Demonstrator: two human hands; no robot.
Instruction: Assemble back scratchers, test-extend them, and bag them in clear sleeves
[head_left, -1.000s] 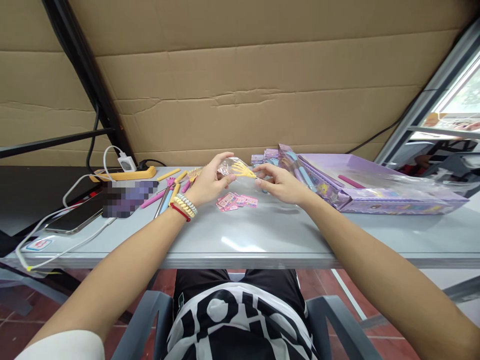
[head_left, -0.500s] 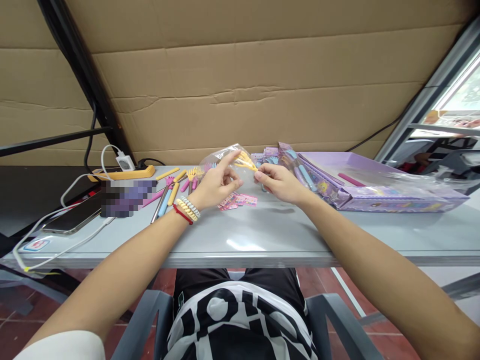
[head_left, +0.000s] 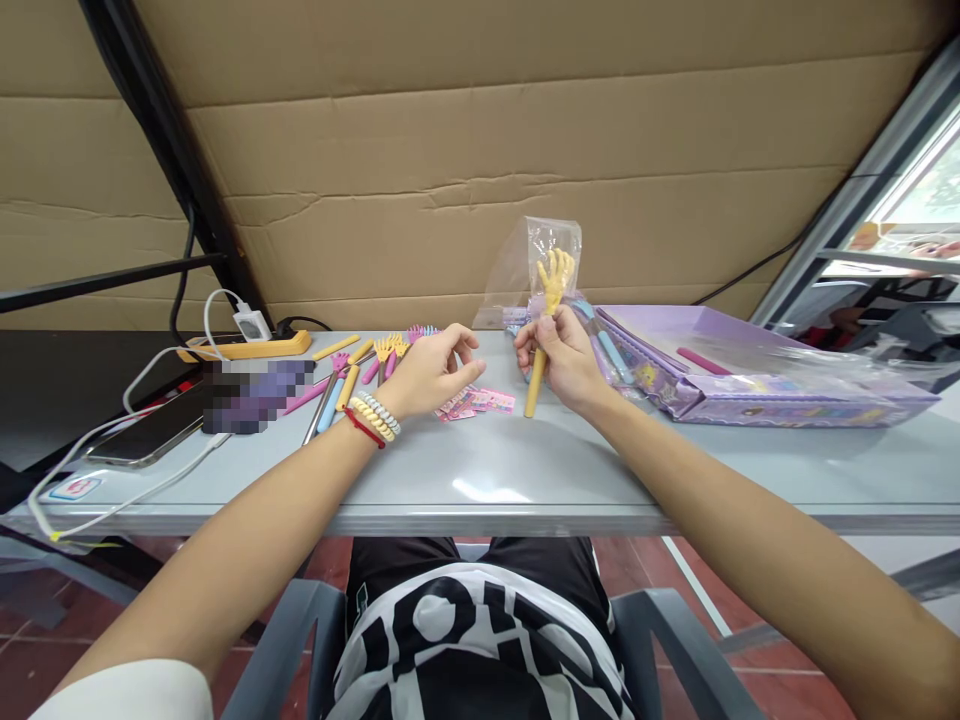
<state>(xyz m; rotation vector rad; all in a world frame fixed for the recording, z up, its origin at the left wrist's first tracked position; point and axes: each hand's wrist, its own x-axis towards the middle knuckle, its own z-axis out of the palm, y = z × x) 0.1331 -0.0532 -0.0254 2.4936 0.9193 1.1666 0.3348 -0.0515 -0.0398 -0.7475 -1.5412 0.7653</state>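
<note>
My right hand [head_left: 561, 355] is closed around a yellow back scratcher [head_left: 554, 280]. It stands nearly upright, with the hand-shaped head on top and the handle pointing down toward the table. A clear plastic bag [head_left: 504, 285] is at the head; whether it encloses the head or hangs behind it I cannot tell. My left hand [head_left: 435, 370] holds nothing, its fingers loosely bent and apart. Small pink printed cards [head_left: 480, 401] lie just beside it. Loose back scratchers [head_left: 349, 385] in yellow, pink and blue lie left of that hand, partly covered by it.
At the right is a purple display box [head_left: 787, 408] with a pink stick [head_left: 703, 360] and clear film in it. Bagged blue back scratchers [head_left: 615, 355] lean against its left side. Phones [head_left: 150, 428], white cables and a yellow power strip [head_left: 247, 348] occupy the left. Cardboard [head_left: 525, 150] rises behind.
The back scratcher has swung from slanting to upright in my right hand, and its handle now shows. My left hand has come away from the bag, which has moved right and up.
</note>
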